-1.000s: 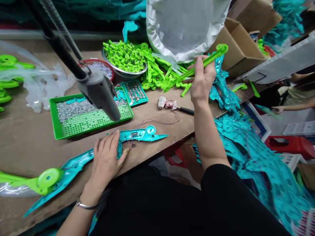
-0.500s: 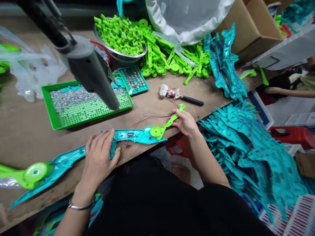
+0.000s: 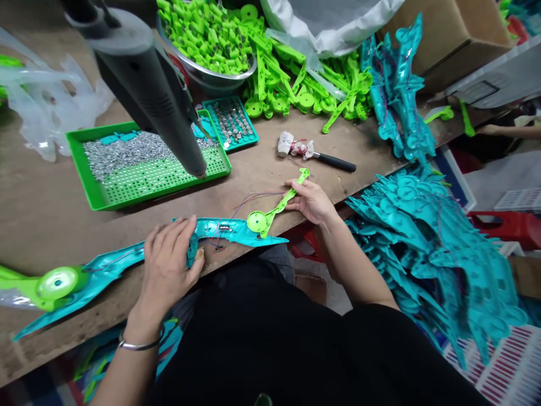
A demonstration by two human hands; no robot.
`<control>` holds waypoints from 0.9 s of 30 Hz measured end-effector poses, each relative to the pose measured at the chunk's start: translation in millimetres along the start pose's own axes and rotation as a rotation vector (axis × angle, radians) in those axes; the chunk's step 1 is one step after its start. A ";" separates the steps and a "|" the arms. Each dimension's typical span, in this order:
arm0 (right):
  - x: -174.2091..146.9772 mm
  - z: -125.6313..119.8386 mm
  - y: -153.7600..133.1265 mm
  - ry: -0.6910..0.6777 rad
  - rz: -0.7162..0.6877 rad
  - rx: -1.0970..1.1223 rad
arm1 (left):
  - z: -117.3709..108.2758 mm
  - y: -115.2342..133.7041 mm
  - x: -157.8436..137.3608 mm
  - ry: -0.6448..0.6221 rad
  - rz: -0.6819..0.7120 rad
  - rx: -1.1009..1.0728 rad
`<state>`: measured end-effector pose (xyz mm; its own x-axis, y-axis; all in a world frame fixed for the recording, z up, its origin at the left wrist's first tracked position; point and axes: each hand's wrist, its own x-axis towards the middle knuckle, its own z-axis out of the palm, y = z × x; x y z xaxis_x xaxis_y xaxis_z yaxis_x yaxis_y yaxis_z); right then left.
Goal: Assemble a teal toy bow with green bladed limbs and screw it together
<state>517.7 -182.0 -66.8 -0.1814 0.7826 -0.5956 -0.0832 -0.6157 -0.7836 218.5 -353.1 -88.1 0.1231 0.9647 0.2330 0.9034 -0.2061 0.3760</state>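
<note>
A long turquoise plastic toy shell [image 3: 230, 230] lies open side up along the front edge of the table, with thin wires and a small spring in its hollow. My left hand [image 3: 169, 248] rests over the shell's middle, fingers across it and thumb on the near side, gripping it. In my right hand [image 3: 310, 202], a lime-green plastic arm [image 3: 279, 207] is pinched near its upper end. The round disc of that arm sits over the shell's right part; whether it is seated there cannot be told. At the shell's left end is another green piece [image 3: 59, 285] with a disc.
A screwdriver-like power tool [image 3: 169, 107] hangs over a green tray [image 3: 164, 194] of small metal parts. Behind are a small turquoise tray [image 3: 234, 121], a metal bowl [image 3: 211, 79] and green arms [image 3: 291, 79]. A wrapped hammer [image 3: 333, 162] lies right, beside piled turquoise shells [image 3: 435, 242].
My right hand has moved slightly left with the green arm, bringing its disc further over the shell's round seat. My left hand stays on the shell. The view has shifted a little.
</note>
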 end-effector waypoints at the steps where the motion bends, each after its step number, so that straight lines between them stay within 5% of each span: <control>1: 0.8 0.7 -1.4 -0.005 0.020 -0.017 | -0.6 -0.7 -0.9 -0.002 0.006 -0.002; 27: -15.0 8.3 -4.2 0.105 0.075 -0.170 | -0.3 -6.0 -8.5 0.030 0.022 -0.001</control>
<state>512.6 -191.9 -53.1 -0.0768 0.7458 -0.6617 0.0946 -0.6553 -0.7495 211.9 -360.1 -92.1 0.1308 0.9543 0.2685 0.9000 -0.2279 0.3715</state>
